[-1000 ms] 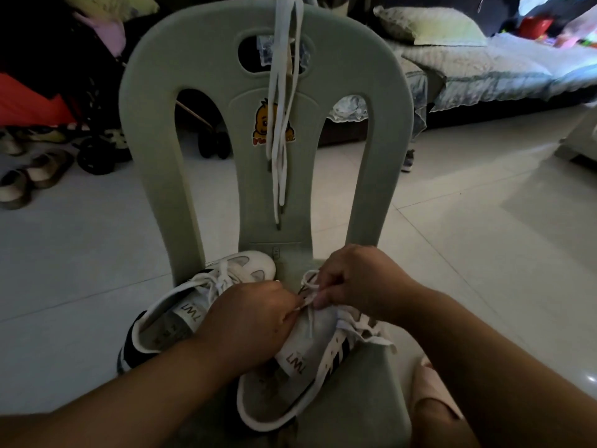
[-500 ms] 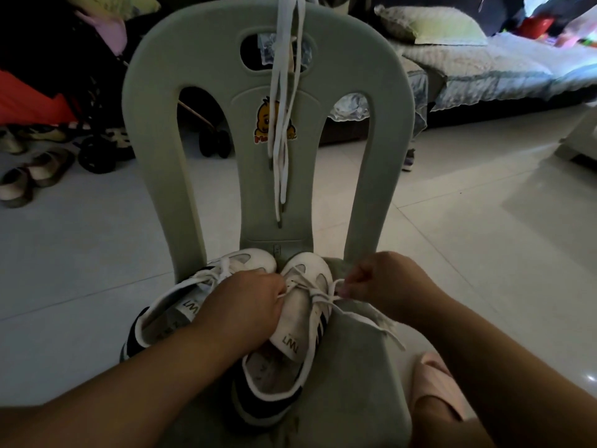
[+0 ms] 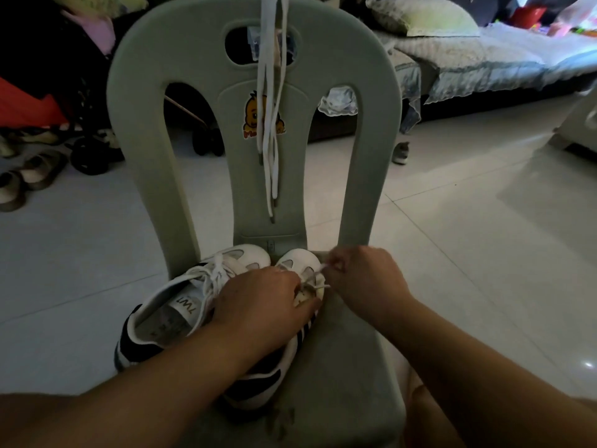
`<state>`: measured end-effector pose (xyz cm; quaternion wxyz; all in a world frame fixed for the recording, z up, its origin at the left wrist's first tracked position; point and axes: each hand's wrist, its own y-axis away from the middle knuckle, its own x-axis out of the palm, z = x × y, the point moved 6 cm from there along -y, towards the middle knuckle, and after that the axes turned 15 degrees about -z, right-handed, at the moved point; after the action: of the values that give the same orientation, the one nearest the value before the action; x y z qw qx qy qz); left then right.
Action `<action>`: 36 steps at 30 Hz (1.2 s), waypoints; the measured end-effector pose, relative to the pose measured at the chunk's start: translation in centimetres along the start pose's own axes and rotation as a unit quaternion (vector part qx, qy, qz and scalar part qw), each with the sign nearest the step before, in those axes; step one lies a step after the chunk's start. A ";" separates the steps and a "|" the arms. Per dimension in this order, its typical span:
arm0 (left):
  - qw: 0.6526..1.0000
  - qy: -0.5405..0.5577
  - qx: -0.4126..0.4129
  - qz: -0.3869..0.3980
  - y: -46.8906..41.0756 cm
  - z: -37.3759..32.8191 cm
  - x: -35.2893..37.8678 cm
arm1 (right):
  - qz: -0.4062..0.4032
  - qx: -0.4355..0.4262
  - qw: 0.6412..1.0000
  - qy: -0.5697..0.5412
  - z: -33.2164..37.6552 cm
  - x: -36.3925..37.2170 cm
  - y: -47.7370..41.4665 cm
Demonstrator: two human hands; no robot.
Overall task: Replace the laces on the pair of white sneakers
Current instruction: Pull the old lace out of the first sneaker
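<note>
2 white sneakers (image 3: pixel 193 305) lying side by side on chair seat (image 3: pixel 349 350), toes toward backrest. Left hand (image 3: pixel 261 305) pressing down on right-side sneaker (image 3: pixel 298 260), grip state hidden. Right hand (image 3: pixel 365 279) pinching lace (image 3: pixel 318 279) near toe, fingers closed on it. Spare laces (image 3: pixel 269 101) hanging over backrest.

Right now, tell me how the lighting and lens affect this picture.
Head view: dim room, so the sneakers and both hands are murky; a glare spot on the floor tiles; wide-angle lens bows the chair back.
</note>
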<state>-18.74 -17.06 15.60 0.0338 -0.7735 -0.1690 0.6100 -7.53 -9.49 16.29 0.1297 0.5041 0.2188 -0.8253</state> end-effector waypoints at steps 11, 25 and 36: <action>0.995 0.012 -0.028 0.093 0.1 1.2 2.4 | 0.087 0.035 0.975 -0.202 1.3 1.5 -1.7; 0.993 0.101 0.021 0.052 1.4 -0.1 1.3 | 0.156 0.102 0.976 -0.109 -0.7 3.0 0.6; 0.991 0.107 0.035 0.070 2.4 -0.3 0.8 | 0.200 0.002 0.979 0.040 1.6 2.4 0.6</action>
<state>-17.80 -19.07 14.30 0.0364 -0.8426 -0.0882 0.5300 -9.55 -10.79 14.65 0.2825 0.5706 0.1173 -0.7621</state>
